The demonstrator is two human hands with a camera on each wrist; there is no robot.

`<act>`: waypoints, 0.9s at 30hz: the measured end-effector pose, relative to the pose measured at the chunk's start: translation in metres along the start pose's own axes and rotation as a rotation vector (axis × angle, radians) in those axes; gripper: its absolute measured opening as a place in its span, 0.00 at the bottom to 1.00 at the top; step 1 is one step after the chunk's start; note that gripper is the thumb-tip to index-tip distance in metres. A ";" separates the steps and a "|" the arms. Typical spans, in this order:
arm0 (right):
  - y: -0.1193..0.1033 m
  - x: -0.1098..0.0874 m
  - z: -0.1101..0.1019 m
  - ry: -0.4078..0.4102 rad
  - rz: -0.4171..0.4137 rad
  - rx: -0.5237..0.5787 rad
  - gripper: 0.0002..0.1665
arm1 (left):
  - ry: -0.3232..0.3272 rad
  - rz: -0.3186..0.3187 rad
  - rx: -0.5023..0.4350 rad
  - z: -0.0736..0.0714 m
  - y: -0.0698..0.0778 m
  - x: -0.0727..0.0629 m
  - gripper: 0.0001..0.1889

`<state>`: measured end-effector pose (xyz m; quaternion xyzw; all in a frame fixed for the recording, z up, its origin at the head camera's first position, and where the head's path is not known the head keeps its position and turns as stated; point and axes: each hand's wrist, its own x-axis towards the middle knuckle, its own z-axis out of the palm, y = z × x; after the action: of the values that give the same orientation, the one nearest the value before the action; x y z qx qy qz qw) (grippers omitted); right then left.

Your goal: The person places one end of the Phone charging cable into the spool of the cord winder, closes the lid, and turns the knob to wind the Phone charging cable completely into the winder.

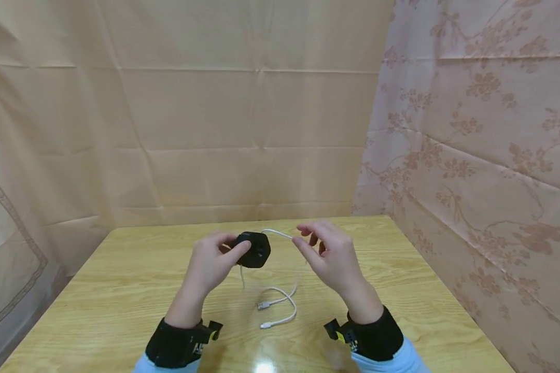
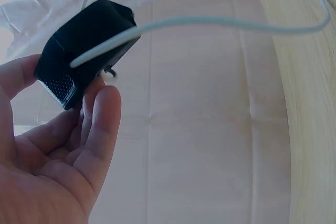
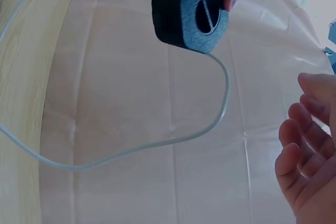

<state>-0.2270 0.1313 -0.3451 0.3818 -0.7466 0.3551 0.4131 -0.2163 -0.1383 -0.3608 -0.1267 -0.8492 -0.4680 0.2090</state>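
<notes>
My left hand (image 1: pixel 210 263) grips a black hexagonal cable winder (image 1: pixel 257 259), thumb on its face and fingers behind. A round recess crossed by a bar shows on the winder in the right wrist view. White cable (image 2: pixel 210 21) comes out of two sides of it. To the right, my right hand (image 1: pixel 329 255) is raised with its fingers loosely bent. In the right wrist view the cable (image 3: pixel 157 144) curves past at a distance from those fingers, which hold nothing. Below the hands lie the cable's USB plug (image 1: pixel 264 305) and a smaller plug (image 1: pixel 267 325).
A light wooden table (image 1: pixel 121 290) lies under both hands. Beige cloth (image 1: pixel 191 114) hangs behind it, and floral cloth (image 1: pixel 476 134) hangs along the right side. Black bands with small cameras circle both wrists.
</notes>
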 end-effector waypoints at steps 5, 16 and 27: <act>0.001 0.001 0.001 -0.029 -0.170 -0.152 0.13 | -0.082 -0.088 -0.136 0.001 0.000 0.000 0.11; 0.004 -0.003 0.014 -0.145 -0.361 -0.220 0.15 | -0.202 -0.195 -0.250 0.004 0.000 0.002 0.15; 0.000 -0.012 0.035 -0.228 -0.370 -0.196 0.12 | -0.286 -0.201 -0.279 0.012 -0.003 0.000 0.18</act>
<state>-0.2345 0.1047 -0.3701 0.5079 -0.7367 0.1536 0.4191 -0.2203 -0.1298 -0.3681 -0.1342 -0.8056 -0.5767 0.0192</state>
